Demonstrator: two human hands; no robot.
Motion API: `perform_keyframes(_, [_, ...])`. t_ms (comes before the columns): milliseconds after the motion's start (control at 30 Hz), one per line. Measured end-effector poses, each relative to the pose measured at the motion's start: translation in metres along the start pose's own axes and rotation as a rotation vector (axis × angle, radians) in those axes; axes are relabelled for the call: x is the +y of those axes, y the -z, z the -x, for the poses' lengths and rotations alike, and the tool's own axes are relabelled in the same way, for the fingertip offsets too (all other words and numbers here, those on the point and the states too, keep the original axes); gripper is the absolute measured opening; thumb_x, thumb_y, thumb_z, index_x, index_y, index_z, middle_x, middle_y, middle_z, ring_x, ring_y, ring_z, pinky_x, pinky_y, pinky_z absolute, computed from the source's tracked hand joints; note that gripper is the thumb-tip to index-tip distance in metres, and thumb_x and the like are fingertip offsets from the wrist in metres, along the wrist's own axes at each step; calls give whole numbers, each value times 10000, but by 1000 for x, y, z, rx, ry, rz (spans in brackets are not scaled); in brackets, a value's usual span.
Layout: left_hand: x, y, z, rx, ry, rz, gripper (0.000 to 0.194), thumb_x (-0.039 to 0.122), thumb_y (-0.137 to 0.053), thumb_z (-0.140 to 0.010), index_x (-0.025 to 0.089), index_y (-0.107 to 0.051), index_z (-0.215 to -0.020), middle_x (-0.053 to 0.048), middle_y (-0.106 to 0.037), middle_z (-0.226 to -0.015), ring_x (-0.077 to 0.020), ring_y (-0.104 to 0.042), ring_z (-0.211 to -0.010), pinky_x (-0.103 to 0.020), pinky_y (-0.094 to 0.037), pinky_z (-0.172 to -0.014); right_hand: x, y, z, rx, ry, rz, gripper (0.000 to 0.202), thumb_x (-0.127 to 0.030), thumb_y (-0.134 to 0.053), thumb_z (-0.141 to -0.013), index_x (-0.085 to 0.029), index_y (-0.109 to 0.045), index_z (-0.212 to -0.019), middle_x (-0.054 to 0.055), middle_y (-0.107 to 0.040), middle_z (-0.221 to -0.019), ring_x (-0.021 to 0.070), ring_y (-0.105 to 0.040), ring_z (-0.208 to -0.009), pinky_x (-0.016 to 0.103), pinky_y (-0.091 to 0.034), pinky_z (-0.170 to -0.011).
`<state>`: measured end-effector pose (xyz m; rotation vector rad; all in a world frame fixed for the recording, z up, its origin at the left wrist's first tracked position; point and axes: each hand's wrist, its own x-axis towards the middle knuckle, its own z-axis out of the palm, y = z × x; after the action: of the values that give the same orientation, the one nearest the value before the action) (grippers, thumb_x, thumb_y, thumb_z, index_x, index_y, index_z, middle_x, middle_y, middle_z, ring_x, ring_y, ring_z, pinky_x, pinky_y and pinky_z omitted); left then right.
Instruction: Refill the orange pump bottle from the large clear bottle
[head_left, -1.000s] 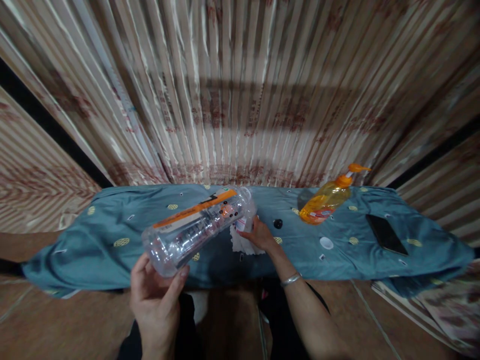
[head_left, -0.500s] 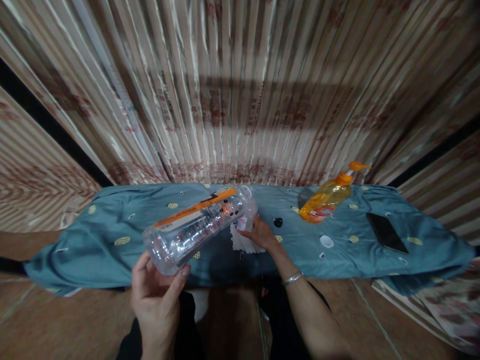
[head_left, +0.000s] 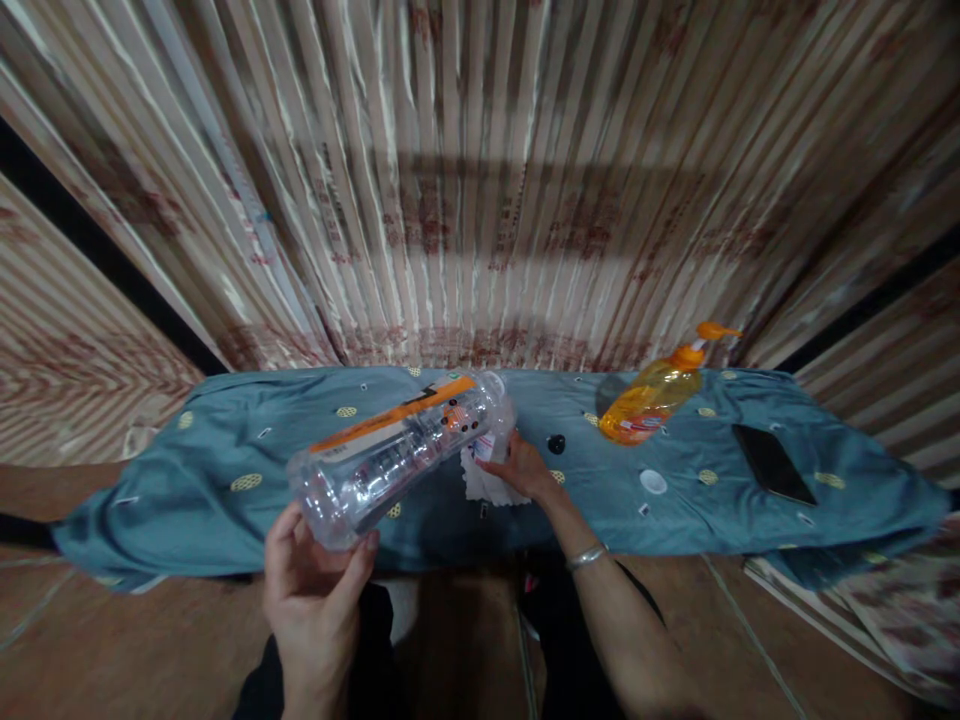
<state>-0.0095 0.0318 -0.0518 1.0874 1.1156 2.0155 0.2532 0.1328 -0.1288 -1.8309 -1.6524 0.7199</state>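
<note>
A large clear plastic bottle (head_left: pixel 397 450) with an orange and white label is held tilted, its base low at the left and its upper end toward the right. My left hand (head_left: pixel 319 590) grips the base from below, thumb and fingers on either side. At the bottle's upper end is my right hand (head_left: pixel 525 468), with a white cloth or tissue (head_left: pixel 491 487) under its fingers. A clear item with printing beside those fingers is partly hidden behind the bottle. What exactly the right fingers pinch is hard to make out.
A teal patterned cloth (head_left: pixel 210 510) covers the table. Right of my right hand are a small black object (head_left: pixel 556 444), a white round disc (head_left: pixel 653 482), an orange pump bottle (head_left: pixel 651 400) and a black phone (head_left: pixel 772 464). A striped curtain (head_left: pixel 480 200) hangs behind.
</note>
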Motion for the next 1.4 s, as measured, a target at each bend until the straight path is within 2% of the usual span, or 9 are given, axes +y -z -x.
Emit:
perform_keyframes(267, [-1, -2, -1, -15, -11, 2, 584, 179, -970, -637, 204, -733, -1170, -2, -775, -969, -144, -742, -912, -195, -590, -816, 0, 0, 0, -2, 0, 5, 654, -364, -855, -845, -181, -582, -1410, 129, -780, -1204, 309, -767, -1080, 410, -600, -955])
perform_keyframes(433, [-1, -2, 0, -19, -27, -12, 579, 176, -967, -644, 209, -739, -1175, 6, -769, -951, -134, -734, -867, -188, -582, -792, -1, 0, 1, 15, 6, 12, 629, -345, -875, -825, -203, -598, -1372, 101, -787, -1182, 313, -767, -1099, 410, -592, -967])
perform_keyframes(633, [2, -5, 0, -10, -15, -8, 566, 182, -966, -647, 206, -744, -1167, 0, -771, -963, -147, -738, -918, -214, -585, -856, -6, 4, 2, -21, -32, 21, 627, -363, -858, -844, -187, -579, -1377, 124, -781, -1200, 318, -763, -1108, 410, -585, -966])
perform_keyframes(867, [3, -4, 0, -16, -38, -13, 560, 168, -960, -649, 200, -742, -1164, -6, -774, -959, -149, -739, -908, -211, -589, -823, -7, 3, 3, -29, -43, 26, 648, -365, -843, -858, -185, -553, -1410, 133, -774, -1228, 321, -759, -1134, 403, -584, -971])
perform_keyframes(1133, [3, -4, 0, 10, -15, -10, 582, 198, -980, -605, 201, -733, -1132, -17, -768, -962, -165, -732, -914, -227, -594, -781, -6, 3, 2, -43, -35, 20, 695, -331, -837, -863, -161, -523, -1459, 163, -733, -1350, 330, -710, -1267, 434, -553, -1075])
perform_keyframes(1400, [8, -7, 0, 21, -6, -69, 606, 262, -983, -599, 199, -698, -1130, -26, -755, -963, -176, -733, -881, -230, -589, -724, -5, 3, 3, -32, -10, -7, 695, -329, -828, -858, -167, -527, -1463, 158, -733, -1351, 318, -714, -1249, 430, -541, -1075])
